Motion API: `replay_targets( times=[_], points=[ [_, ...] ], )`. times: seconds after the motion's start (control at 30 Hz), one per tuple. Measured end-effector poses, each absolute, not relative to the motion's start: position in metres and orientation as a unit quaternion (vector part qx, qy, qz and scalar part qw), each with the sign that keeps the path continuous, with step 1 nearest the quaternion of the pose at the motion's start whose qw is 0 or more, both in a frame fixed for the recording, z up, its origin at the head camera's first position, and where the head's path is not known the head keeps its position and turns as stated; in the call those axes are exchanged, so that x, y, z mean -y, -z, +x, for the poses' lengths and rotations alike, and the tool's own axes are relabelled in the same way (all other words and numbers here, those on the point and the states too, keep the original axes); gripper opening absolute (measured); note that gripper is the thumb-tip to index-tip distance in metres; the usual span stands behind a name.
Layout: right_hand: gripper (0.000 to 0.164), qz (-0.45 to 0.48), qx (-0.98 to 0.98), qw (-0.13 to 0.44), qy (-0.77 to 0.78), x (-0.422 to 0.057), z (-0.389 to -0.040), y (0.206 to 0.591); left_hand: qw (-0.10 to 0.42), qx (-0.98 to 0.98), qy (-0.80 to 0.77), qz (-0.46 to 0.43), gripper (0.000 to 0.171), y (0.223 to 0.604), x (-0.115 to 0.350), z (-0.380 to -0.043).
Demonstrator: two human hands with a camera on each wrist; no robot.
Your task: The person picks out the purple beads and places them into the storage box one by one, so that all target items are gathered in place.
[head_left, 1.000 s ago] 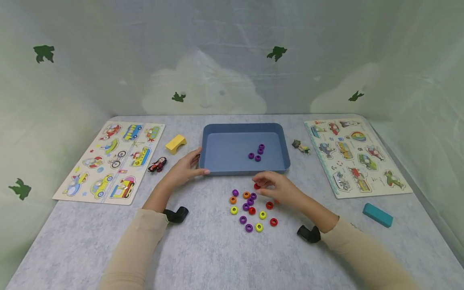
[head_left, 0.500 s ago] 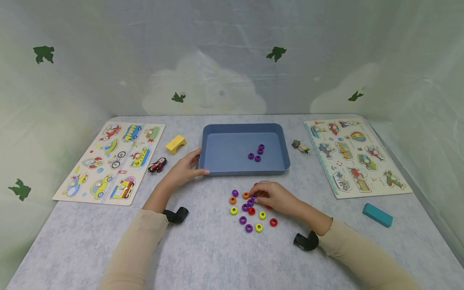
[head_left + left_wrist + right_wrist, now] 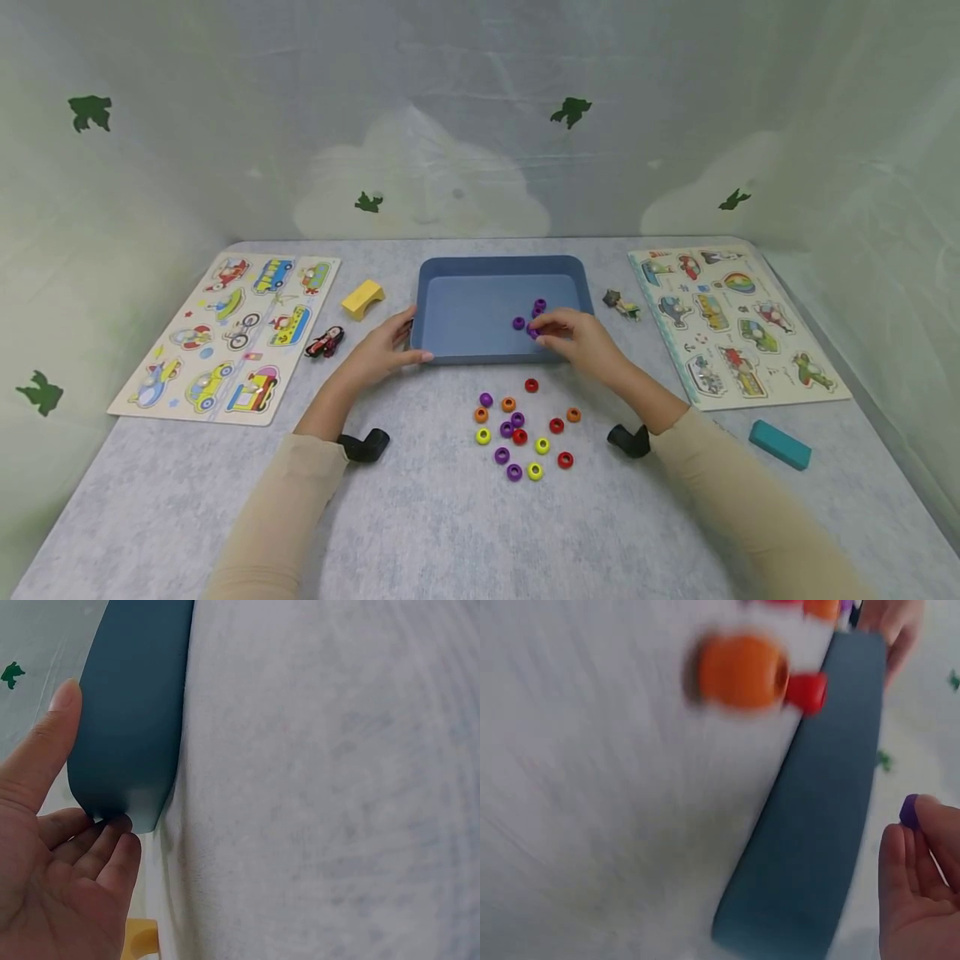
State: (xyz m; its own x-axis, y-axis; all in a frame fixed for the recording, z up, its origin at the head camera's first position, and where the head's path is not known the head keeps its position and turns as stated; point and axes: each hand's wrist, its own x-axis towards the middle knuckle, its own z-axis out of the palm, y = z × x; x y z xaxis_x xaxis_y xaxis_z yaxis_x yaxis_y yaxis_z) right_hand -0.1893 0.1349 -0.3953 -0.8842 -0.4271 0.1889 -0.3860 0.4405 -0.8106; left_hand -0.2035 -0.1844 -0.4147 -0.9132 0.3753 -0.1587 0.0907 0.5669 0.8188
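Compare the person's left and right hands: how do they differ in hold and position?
The left hand holds a corner of the blue tray; the right hand pinches a purple bead. The left hand is at the tray's edge, whereas the right hand reaches over its floor. Both are bare, with beige sleeves.

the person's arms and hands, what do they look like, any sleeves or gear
The left sleeve and right sleeve are plain beige. Near the end of each, a black, bent piece juts out. The left hand and right hand are without gloves.
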Motion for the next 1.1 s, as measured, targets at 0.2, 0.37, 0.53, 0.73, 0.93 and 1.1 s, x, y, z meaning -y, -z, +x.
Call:
replay_targets(
  times=[0.2,0.37,0.53,0.73,0.93,1.1],
  points=[
    [0.020,-0.165,-0.886,0.033,0.433,-0.136,-0.222,0.406,0.162,-0.868,-0.448,0.137,0.091,0.411,0.183,-0.202],
    [0.018,-0.139,-0.911,0.065,0.384,-0.134,-0.234,0.413,0.165,-0.861,-0.461,0.138,0.087,0.396,0.178,-0.194],
    [0.014,-0.145,-0.923,0.085,0.346,-0.131,-0.238,0.415,0.166,-0.863,-0.458,0.132,0.090,0.406,0.182,-0.200],
    [0.024,-0.163,-0.914,0.086,0.362,-0.130,-0.232,0.410,0.160,-0.868,-0.450,0.133,0.092,0.416,0.185,-0.204],
    [0.036,-0.244,-0.873,0.049,0.420,-0.124,-0.205,0.396,0.157,-0.868,-0.451,0.136,0.092,0.417,0.185,-0.204],
    [0.035,-0.334,-0.830,0.049,0.443,-0.112,-0.178,0.393,0.154,-0.868,-0.451,0.139,0.092,0.417,0.186,-0.204]
  ],
)
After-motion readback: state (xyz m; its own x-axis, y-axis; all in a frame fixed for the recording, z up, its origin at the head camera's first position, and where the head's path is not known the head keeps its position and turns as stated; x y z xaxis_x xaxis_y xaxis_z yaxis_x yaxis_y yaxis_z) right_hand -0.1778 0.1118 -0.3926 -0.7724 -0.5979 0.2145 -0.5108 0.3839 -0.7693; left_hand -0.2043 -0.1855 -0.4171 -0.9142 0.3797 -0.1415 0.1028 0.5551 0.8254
